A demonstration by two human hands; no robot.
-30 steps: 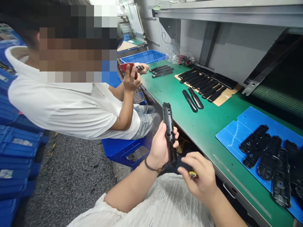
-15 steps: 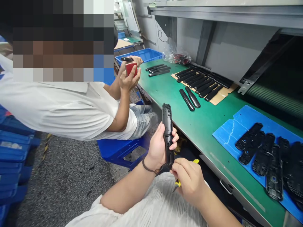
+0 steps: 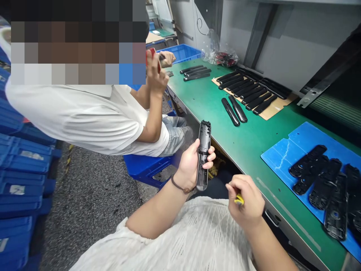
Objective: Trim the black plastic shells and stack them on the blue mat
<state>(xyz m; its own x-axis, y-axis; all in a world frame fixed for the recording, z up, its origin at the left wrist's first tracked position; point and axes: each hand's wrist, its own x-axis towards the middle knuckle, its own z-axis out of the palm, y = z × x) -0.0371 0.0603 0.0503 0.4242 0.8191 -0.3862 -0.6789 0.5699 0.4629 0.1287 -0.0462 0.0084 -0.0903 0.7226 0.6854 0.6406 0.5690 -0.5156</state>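
My left hand (image 3: 189, 165) is closed around a long black plastic shell (image 3: 203, 152), held upright over my lap with its hollow inside facing me. My right hand (image 3: 244, 201) is curled shut around a small yellow-handled tool (image 3: 239, 200), a little right of and below the shell, apart from it. Both hands hover just left of the green bench's front edge (image 3: 239, 165).
A blue mat (image 3: 299, 145) on the bench holds several black shells (image 3: 324, 184). Farther along, black covers lie on cardboard (image 3: 272, 109), with two loose ones (image 3: 234, 110). A co-worker in a white shirt (image 3: 84, 116) sits left, hands raised. Blue crates (image 3: 19, 177) stand stacked at the far left.
My right hand has drawn away from the shell's lower end, down and to the right. My left hand has turned the shell so its inside faces me. The co-worker's hands rose.
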